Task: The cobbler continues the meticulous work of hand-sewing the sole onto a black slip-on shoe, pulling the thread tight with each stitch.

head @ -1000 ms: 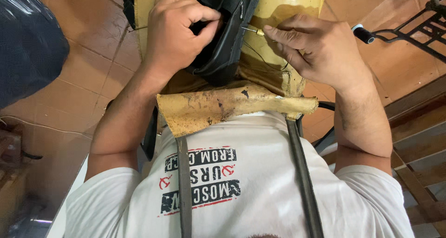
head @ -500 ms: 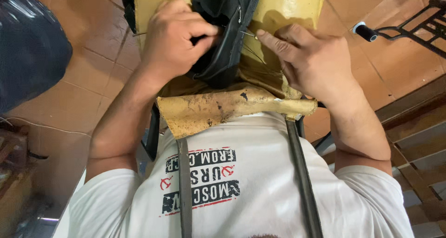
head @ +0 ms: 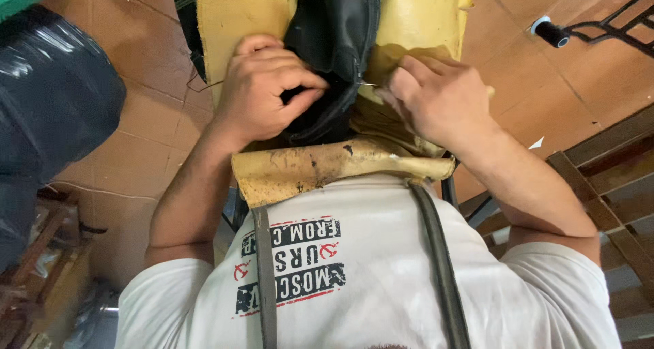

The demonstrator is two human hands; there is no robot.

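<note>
Left hand (head: 262,93) clenched on black leather (head: 337,42), pinching its edge. Right hand (head: 436,97), just right of the leather, grips a needle (head: 368,84) lying crosswise, tip toward the leather. Yellow apron (head: 327,168) beneath.

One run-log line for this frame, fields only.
left hand: pinching black leather piece | right hand: gripping needle at its seam | under: yellow apron | floor: terracotta tiles

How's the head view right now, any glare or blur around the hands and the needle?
Head view: even, soft light; left hand and right hand sharp, no motion blur. The thin needle is faint but visible against the black leather piece. Glare only on the dark wrapped bundle at the left; lower-left corner is blurred.
</note>
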